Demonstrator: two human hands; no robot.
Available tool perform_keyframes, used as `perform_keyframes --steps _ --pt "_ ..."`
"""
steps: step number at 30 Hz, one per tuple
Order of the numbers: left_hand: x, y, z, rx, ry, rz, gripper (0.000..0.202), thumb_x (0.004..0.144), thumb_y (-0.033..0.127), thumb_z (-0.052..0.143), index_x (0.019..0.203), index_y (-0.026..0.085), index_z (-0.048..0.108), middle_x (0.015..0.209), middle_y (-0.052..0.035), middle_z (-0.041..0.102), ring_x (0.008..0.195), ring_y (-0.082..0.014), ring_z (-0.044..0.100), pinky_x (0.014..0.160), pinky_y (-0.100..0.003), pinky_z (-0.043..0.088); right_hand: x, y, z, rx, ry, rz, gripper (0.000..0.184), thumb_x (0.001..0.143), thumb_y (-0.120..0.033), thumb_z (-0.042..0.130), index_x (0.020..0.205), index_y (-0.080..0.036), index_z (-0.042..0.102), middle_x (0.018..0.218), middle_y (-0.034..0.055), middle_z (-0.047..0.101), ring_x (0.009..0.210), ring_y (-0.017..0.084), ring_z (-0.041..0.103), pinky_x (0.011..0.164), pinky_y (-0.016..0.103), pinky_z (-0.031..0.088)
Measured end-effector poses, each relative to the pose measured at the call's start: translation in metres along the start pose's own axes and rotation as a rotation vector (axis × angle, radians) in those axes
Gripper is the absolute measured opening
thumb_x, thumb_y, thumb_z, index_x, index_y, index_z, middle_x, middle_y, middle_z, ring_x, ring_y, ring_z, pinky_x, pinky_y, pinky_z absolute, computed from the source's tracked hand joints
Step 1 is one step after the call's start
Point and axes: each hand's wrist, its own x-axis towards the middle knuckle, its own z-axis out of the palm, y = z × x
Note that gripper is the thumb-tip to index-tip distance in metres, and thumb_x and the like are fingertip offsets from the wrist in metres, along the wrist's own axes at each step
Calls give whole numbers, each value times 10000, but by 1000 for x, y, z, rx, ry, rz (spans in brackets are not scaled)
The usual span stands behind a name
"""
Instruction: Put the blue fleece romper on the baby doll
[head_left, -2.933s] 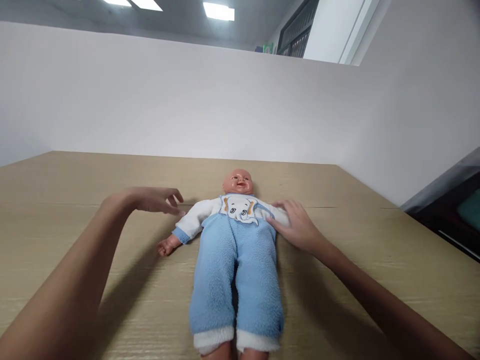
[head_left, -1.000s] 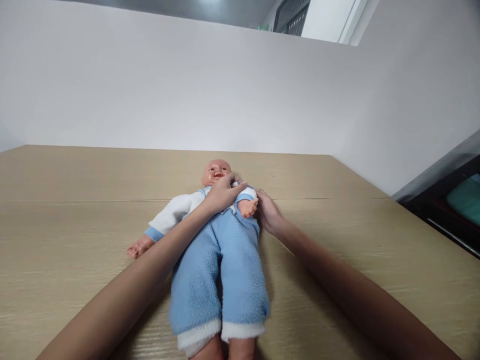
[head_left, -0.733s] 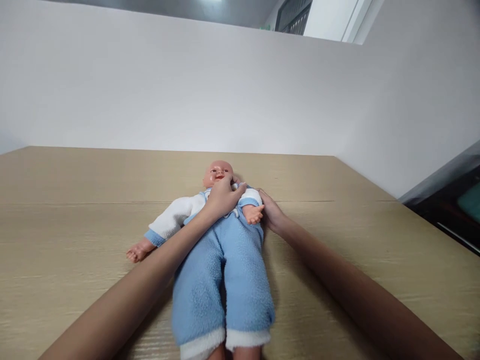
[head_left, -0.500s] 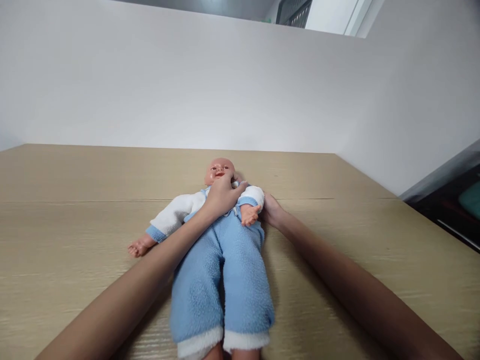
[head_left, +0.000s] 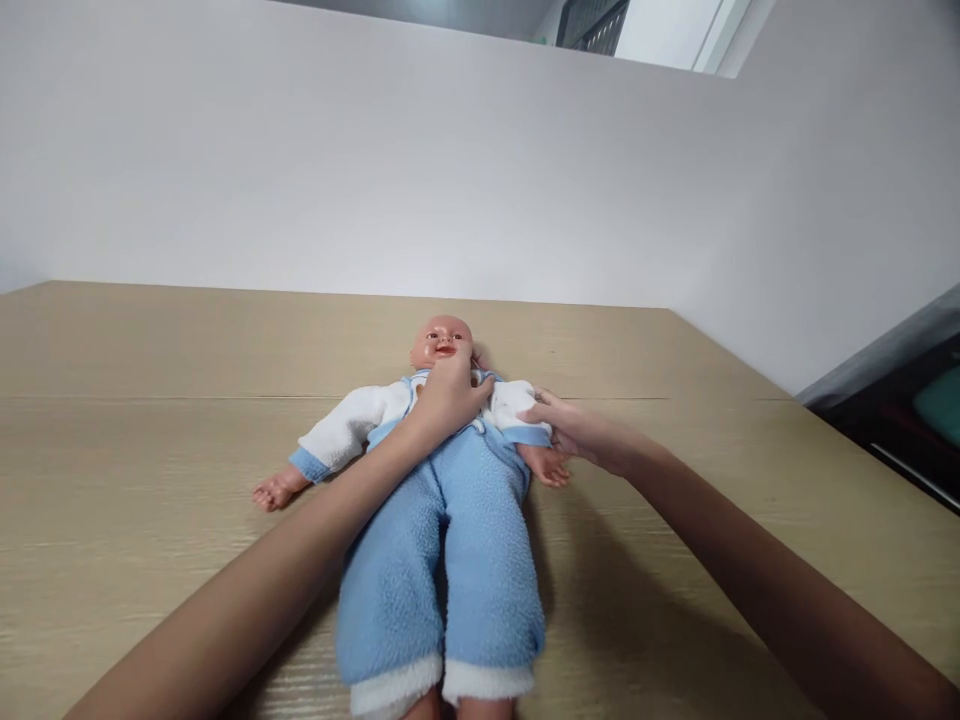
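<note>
A baby doll [head_left: 450, 540] in a white top and light blue fleece trousers lies on its back on the wooden table [head_left: 135, 400], head away from me. My left hand [head_left: 448, 392] rests on the doll's chest just under its chin, fingers curled and pinched on the top's collar. My right hand [head_left: 570, 432] grips the doll's arm at the white sleeve, on the right side of the body. The doll's small hand shows just below my fingers. Its other arm lies stretched out to the left.
A plain white partition wall [head_left: 375, 170] stands along the table's far edge and right side. A dark piece of furniture [head_left: 900, 400] sits beyond the table's right edge.
My left hand moved from beside the doll onto its chest. My right hand has drawn the doll's arm off its chest and down to its right side.
</note>
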Motion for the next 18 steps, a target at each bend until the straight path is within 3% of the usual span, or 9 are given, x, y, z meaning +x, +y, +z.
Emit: perform_keyframes --steps 3,6,11,14,18 --pt "-1 1 0 46 -19 18 101 941 276 651 1005 224 591 842 -48 711 808 -264 673 703 -365 403 -18 8 -27 -28 54 139 473 858 -311 779 1330 -298 744 877 1 798 622 145 676 442 204 465" --pt "-2 4 0 60 -18 12 145 943 277 665 1060 216 604 884 -62 738 842 -273 693 731 -369 427 -29 21 -51 -81 210 33 343 879 -398 777 1192 -258 800 1089 48 810 854 194 738 619 250 583" --pt "-6 10 -8 160 1 -15 194 1003 382 638 1102 223 588 947 -90 765 892 -295 709 786 -394 458 -34 48 -67 -175 308 -74 423 854 -534 832 1163 -250 778 1093 74 801 884 245 722 688 342 596" --pt "-15 12 -21 299 66 34 220 1049 439 568 1066 221 590 1017 -119 763 1060 -340 683 945 -473 448 -33 57 -70 -425 393 -272 439 911 -551 786 1234 -257 740 1237 100 774 1063 299 728 916 466 600" --pt "-41 1 -49 402 175 75 248 1066 462 531 1093 231 615 1143 -116 729 1173 -359 601 1091 -564 362 -42 50 -62 -898 523 -571 375 988 -481 709 1267 -230 705 1280 150 732 1239 385 645 1136 626 435"
